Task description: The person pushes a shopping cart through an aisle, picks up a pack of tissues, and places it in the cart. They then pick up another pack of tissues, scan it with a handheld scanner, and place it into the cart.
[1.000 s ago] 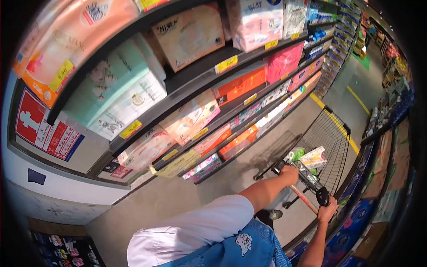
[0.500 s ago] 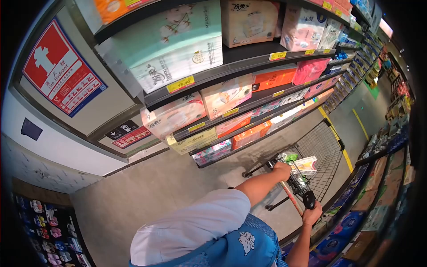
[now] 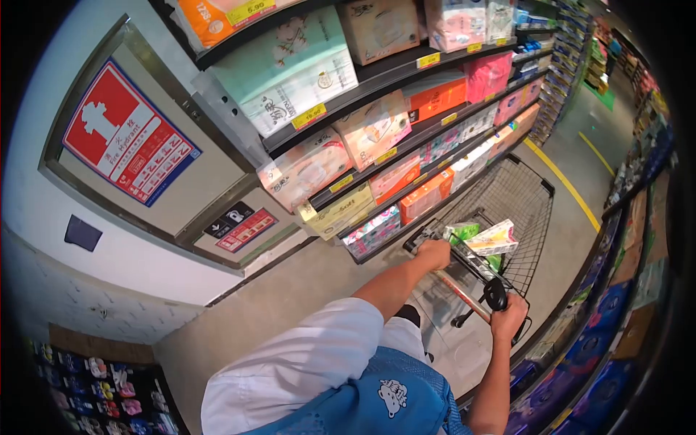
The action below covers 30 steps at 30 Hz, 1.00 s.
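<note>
My left hand [image 3: 433,254] is closed on the left end of the handle of a wire shopping cart [image 3: 533,210]. Around the right end of the same handle [image 3: 458,291], beside a black fitting [image 3: 495,294], my right hand [image 3: 510,316] is wrapped. Inside the cart, near the handle, lie a green package [image 3: 464,231] and a white carton [image 3: 494,238] with coloured print.
Shelves of tissue packs [image 3: 304,170] run along the left of the cart. More stocked shelves [image 3: 605,304] line its right side. A red fire hydrant sign [image 3: 130,134] is on the wall. Slippers [image 3: 109,388] hang at lower left. Yellow lines [image 3: 565,185] mark the floor.
The view has shifted, and the cart now stands closer to the left shelves. Both hands are still on its handle. A leg in white shorts has come into view.
</note>
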{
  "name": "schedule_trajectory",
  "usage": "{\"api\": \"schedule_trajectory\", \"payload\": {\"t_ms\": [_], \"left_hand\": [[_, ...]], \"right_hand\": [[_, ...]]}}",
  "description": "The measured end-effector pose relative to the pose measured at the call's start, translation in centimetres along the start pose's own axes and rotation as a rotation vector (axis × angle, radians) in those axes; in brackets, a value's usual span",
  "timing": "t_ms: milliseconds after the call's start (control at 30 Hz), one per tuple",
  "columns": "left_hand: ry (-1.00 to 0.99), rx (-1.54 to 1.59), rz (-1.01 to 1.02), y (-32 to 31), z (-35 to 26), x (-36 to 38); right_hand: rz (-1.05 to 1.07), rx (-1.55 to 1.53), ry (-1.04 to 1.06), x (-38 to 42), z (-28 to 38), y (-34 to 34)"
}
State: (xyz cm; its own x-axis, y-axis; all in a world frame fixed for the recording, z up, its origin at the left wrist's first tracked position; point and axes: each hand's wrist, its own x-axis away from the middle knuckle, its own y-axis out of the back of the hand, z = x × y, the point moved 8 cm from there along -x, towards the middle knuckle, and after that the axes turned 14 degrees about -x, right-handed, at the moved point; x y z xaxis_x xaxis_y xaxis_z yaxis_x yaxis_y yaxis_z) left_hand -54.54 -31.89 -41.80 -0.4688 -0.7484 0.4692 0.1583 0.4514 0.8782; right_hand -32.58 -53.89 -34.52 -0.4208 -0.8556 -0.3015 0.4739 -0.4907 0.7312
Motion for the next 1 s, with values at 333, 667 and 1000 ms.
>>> {"api": "schedule_trajectory", "payload": {"t_ms": [333,667,1000], "left_hand": [[-0.118,0.009,0.491,-6.6,1.6,7.2],[-0.368,0.102,0.083,-10.7,4.2,12.3],[-0.381,0.203,0.058,-10.9,11.4,19.4]], "right_hand": [[-0.065,0.004,-0.028,7.8,4.5,0.5],[-0.064,0.104,-0.082,14.0,8.3,-0.8],[-0.081,0.091,-0.069,21.3,15.5,-4.1]]}}
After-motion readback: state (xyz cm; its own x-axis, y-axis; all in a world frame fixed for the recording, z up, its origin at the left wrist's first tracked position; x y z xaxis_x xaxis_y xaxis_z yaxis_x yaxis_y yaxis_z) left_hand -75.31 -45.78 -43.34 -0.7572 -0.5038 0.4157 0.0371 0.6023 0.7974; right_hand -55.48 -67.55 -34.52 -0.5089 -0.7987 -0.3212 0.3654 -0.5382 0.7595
